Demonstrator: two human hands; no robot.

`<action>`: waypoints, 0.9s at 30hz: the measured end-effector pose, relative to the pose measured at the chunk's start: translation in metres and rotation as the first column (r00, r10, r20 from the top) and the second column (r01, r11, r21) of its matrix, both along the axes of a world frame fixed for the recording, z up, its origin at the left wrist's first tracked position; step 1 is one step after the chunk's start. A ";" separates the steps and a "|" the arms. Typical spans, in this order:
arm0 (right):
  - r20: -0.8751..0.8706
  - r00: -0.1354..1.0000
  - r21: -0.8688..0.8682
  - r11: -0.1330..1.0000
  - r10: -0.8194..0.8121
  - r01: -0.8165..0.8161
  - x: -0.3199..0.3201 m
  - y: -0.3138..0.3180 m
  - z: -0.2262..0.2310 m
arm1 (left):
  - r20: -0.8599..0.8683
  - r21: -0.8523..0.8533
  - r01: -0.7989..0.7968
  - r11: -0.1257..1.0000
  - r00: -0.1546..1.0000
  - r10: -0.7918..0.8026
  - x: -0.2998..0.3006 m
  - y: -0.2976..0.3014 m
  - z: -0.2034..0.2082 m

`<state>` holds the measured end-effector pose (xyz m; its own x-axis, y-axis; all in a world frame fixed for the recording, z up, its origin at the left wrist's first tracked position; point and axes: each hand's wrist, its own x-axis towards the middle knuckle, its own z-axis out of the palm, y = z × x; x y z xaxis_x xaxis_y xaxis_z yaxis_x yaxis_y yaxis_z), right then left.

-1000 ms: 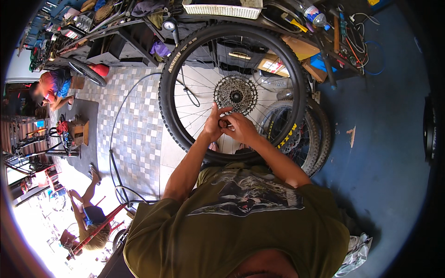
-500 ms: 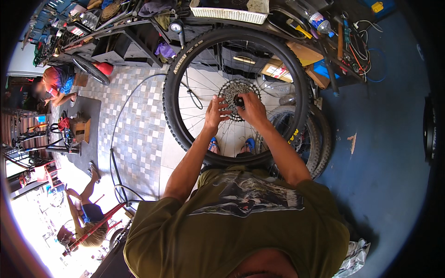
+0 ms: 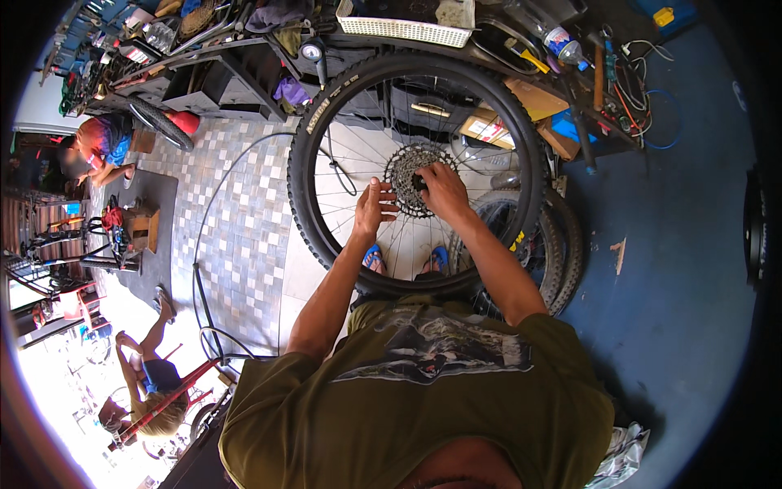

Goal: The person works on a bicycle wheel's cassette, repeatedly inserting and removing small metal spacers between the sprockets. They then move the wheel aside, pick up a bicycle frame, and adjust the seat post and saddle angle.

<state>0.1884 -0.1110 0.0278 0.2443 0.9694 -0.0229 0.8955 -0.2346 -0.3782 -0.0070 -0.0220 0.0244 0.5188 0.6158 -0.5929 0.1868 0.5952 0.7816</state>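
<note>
In front of me stands a bicycle wheel with a knobbly black tyre (image 3: 302, 187), its toothed steel cassette (image 3: 403, 163) turned up towards me. Fingers curled, my right hand (image 3: 445, 194) closes at the middle of the cassette, around a dark part at the hub. The hand hides most of that part, so I cannot make out what it is. My left hand (image 3: 373, 209) is open, fingers apart, just left of the cassette, and holds nothing. Below the hub, two feet in blue sandals (image 3: 374, 259) show between the spokes.
A cluttered workbench (image 3: 269, 81) runs along the far side, with a white basket (image 3: 405, 29) and a pump gauge (image 3: 311, 52). More wheels (image 3: 565, 244) lean close on the right. An air hose (image 3: 198, 212) crosses the tiled floor. Two other people are at the left.
My left hand has drawn slightly down and away from the cassette. My right fingers have shifted a little at the hub. The tyre has turned slightly.
</note>
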 end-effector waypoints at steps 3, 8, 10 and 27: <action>-0.045 0.998 0.021 0.999 -0.037 0.038 -0.005 0.003 0.013 | 0.006 0.037 0.018 0.999 1.000 -0.018 0.004 0.005 0.005; -0.031 0.998 0.074 0.996 -0.053 0.055 -0.002 0.002 0.005 | 0.000 0.058 0.027 0.998 1.000 -0.027 0.005 0.007 0.004; -0.026 0.998 0.077 0.995 -0.063 0.065 -0.003 0.001 0.002 | -0.002 0.058 0.027 0.998 1.000 -0.027 0.004 0.007 0.003; -0.253 0.960 0.176 0.970 -0.117 0.165 -0.005 -0.014 0.026 | -0.023 0.767 0.123 0.630 0.986 -0.163 0.121 0.165 0.057</action>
<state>0.1834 -0.1251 0.0536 0.3893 0.9169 0.0876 0.7365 -0.2527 -0.6274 0.1139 0.1434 0.0817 0.6527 0.7534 0.0801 0.1708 -0.2493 0.9532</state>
